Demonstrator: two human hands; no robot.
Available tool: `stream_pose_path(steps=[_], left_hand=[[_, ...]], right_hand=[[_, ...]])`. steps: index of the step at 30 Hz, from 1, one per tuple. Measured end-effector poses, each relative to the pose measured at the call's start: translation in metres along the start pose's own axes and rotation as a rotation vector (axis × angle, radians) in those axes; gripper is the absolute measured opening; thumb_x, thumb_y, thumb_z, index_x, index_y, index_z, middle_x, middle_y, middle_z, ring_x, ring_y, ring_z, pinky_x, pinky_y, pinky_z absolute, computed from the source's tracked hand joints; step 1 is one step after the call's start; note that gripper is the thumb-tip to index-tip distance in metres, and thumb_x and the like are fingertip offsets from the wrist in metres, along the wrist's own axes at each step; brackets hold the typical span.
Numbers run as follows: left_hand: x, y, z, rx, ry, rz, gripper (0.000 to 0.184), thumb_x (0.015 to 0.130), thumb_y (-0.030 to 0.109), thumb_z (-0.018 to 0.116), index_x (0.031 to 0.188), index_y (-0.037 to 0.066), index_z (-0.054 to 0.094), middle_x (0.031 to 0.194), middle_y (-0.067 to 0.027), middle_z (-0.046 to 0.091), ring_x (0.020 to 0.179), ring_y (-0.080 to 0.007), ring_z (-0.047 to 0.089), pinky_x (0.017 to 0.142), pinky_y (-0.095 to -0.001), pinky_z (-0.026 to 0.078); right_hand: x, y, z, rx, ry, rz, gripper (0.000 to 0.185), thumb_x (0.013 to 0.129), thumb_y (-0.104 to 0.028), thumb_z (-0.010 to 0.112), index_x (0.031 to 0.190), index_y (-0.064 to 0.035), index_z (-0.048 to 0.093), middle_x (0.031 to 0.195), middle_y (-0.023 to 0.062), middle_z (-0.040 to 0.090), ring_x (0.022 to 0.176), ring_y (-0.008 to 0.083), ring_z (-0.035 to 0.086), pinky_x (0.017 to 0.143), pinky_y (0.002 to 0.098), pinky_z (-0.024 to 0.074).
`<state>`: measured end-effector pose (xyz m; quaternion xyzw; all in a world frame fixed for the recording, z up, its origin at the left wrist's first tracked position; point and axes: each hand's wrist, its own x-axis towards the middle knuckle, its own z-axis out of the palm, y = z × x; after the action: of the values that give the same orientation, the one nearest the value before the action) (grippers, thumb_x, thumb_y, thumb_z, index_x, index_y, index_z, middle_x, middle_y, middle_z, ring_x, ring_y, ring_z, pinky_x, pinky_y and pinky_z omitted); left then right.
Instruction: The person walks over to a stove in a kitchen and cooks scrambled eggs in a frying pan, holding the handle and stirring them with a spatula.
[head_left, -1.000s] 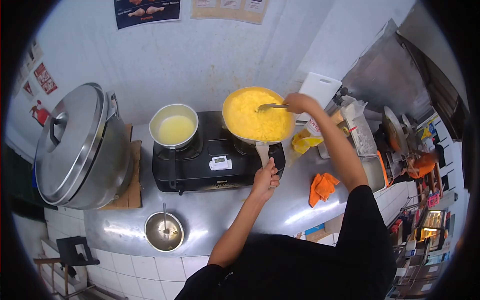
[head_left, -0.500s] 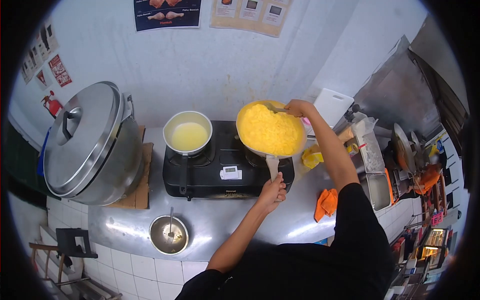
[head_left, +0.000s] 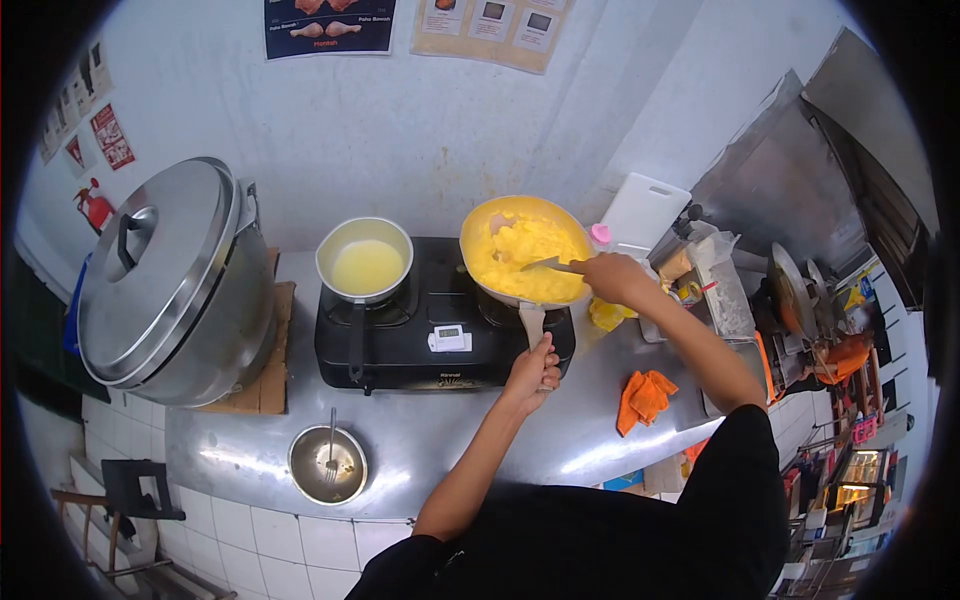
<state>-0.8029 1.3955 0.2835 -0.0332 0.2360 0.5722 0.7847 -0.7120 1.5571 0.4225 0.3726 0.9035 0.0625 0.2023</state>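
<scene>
Scrambled eggs (head_left: 535, 243), yellow and lumpy, fill much of a frying pan (head_left: 478, 215) on the right burner of a black two-burner gas stove (head_left: 440, 365). My left hand (head_left: 530, 375) is closed around the pan's pale handle at the front. With my right hand (head_left: 618, 280) I grip a spatula (head_left: 548, 264), its blade down in the eggs near the pan's middle. A patch of pan bottom shows at the upper left of the eggs. On the left burner stands a saucepan (head_left: 322, 262) with pale yellow liquid.
A big lidded metal pot (head_left: 215, 340) stands left on cardboard. In front, a steel bowl (head_left: 330, 490) holds a fork (head_left: 332, 450). A white timer (head_left: 449, 338) lies on the stove. To the right are an orange cloth (head_left: 645, 400), a yellow packet (head_left: 608, 314) and a white cutting board (head_left: 645, 210).
My right hand has moved down toward me, bringing the spatula from the pan's far rim to its middle. The eggs have shifted, baring some pan bottom. My left hand keeps its hold.
</scene>
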Motion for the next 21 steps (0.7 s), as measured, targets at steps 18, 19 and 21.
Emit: stream_pose_path(steps=[18, 19, 21], left_hand=[[0.001, -0.001, -0.001, 0.001, 0.012, 0.022, 0.026, 0.091, 0.033, 0.059, 0.087, 0.013, 0.043, 0.061, 0.0058, 0.037, 0.044, -0.0027, 0.028, 0.038, -0.0179, 0.023], [0.0, 0.001, 0.001, 0.002, 0.016, 0.02, 0.026, 0.091, 0.033, 0.059, 0.087, 0.013, 0.043, 0.061, 0.0059, 0.037, 0.044, -0.0027, 0.028, 0.038, -0.0179, 0.023], [-0.001, -0.002, 0.001, -0.006, 0.009, 0.008, 0.026, 0.091, 0.033, 0.059, 0.087, 0.013, 0.043, 0.061, 0.006, 0.036, 0.044, -0.0028, 0.028, 0.038, -0.0179, 0.023]], right_hand=[[0.118, 0.024, 0.065, 0.03, 0.042, 0.112, 0.039, 0.08, -0.012, 0.047, 0.117, -0.014, 0.06, 0.102, 0.0163, 0.065, 0.09, 0.0322, 0.064, 0.077, 0.0431, 0.0514], [0.146, 0.06, 0.071, 0.073, 0.009, 0.081, 0.039, 0.08, -0.013, 0.048, 0.117, -0.0142, 0.06, 0.1, 0.0168, 0.065, 0.09, 0.0327, 0.064, 0.078, 0.043, 0.0507], [0.138, 0.097, 0.056, 0.122, -0.026, 0.026, 0.039, 0.079, -0.017, 0.051, 0.117, -0.0138, 0.062, 0.09, 0.0169, 0.066, 0.083, 0.0314, 0.064, 0.072, 0.0417, 0.0505]])
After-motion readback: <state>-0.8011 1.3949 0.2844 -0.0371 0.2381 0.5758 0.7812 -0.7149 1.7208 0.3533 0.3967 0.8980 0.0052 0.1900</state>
